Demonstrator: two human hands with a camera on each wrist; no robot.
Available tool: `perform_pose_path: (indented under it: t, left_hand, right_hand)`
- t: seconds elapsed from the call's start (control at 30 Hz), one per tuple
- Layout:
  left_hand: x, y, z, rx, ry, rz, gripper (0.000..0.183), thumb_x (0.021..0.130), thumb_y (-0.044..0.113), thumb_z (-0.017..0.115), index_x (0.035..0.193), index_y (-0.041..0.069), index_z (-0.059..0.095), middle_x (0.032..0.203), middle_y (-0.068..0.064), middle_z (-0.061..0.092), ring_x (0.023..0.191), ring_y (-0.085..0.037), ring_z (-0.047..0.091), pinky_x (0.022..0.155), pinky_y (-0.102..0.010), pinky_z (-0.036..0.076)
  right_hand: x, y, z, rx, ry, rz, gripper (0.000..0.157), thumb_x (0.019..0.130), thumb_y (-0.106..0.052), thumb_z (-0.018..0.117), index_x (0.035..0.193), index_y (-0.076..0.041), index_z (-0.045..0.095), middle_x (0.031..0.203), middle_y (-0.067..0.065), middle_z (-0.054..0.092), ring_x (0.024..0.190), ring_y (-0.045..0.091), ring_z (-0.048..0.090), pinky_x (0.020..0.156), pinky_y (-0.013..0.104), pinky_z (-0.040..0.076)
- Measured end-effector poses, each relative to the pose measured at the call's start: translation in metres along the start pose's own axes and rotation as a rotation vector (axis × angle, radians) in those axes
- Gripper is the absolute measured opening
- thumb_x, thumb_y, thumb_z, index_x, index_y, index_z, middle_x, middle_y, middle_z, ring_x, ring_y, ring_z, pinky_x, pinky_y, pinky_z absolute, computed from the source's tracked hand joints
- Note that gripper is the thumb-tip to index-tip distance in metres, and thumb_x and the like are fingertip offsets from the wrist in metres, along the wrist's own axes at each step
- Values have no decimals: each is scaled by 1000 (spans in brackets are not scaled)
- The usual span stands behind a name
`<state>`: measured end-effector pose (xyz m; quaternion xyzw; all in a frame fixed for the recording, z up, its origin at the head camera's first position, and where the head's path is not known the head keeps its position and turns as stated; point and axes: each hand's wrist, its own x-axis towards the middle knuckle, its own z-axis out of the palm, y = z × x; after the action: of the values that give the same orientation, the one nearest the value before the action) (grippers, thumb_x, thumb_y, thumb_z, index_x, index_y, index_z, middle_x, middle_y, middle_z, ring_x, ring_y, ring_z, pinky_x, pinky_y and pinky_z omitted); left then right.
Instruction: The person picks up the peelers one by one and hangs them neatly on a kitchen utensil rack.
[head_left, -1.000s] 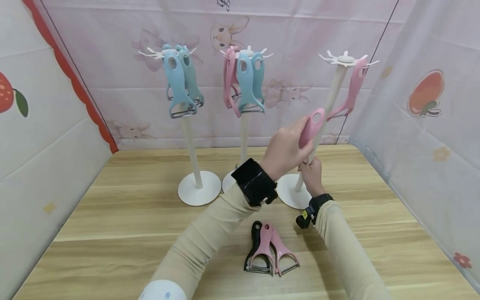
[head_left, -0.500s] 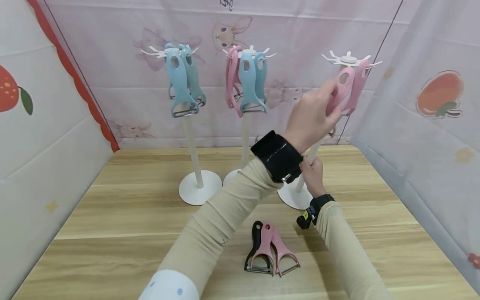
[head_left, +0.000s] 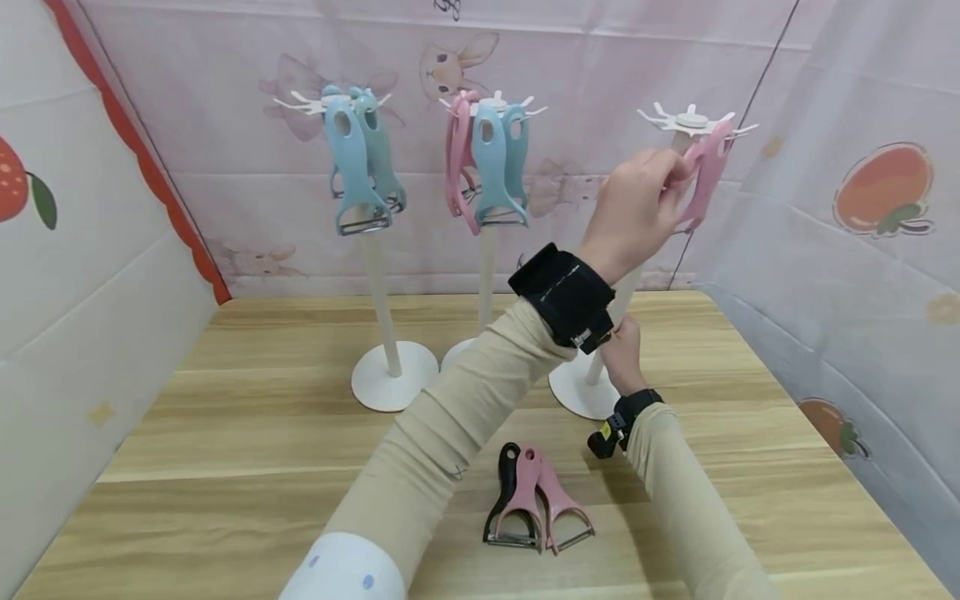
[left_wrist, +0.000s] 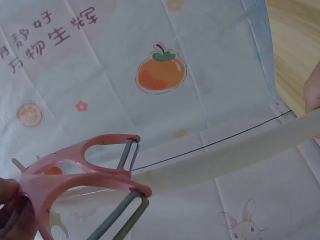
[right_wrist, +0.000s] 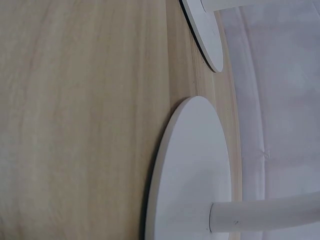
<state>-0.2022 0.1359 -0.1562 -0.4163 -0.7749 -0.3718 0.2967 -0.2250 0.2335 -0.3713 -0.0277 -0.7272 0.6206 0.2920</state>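
Observation:
My left hand [head_left: 637, 204] pinches a pink peeler [left_wrist: 75, 181] up at the hooks of the right white stand [head_left: 690, 122]; in the head view the hand covers most of it. Right beside it another pink peeler [head_left: 710, 179] hangs from the same stand. Both peelers have their metal blades pointing away from my fingers in the left wrist view. Lower down, my right hand [head_left: 624, 357] grips the stand's pole above the round base [head_left: 576, 390]. In the right wrist view the base [right_wrist: 192, 170] shows, but not the hand.
On the table in front lie a black peeler [head_left: 506, 482] and two pink peelers [head_left: 527, 487], fanned together. The left stand [head_left: 380, 292] carries blue peelers [head_left: 348, 158]. The middle stand [head_left: 487, 267] carries blue and pink ones. Printed cloth [head_left: 585, 75] walls the table's back and sides.
My left hand has risen and moved right with the pink peeler, bringing its handle up against the right stand's hooks. The right hand has stayed on the pole.

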Motion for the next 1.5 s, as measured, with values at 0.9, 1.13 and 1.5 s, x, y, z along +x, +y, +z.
perform_pose_path:
  t: [0.9,1.13,1.5]
  left_hand:
    - [-7,-19,6,-205,-107,-94,19,90,5,47,107,2,56,106,-8,58,86,-11,59,74,-9,41]
    - [-44,-37,18,-110,-156,-10,21,89,8,52,108,2,56,106,-9,58,94,-17,57,78,-12,39]
    - [-116,-64,22,-12,-308,-2,23,89,10,55,109,0,59,105,-10,59,92,-19,57,76,-23,45]
  right_hand:
    - [0,1,-1,27,-45,-26,33,93,-11,50,62,-6,42,55,-3,36,53,10,36,53,22,31]
    - [0,3,-1,92,-48,-15,26,92,-5,47,67,2,47,56,3,44,52,13,44,53,21,39]
    - [-1,2,-2,37,-57,-15,26,92,-10,50,67,-4,50,58,-8,49,55,8,46,55,21,39]
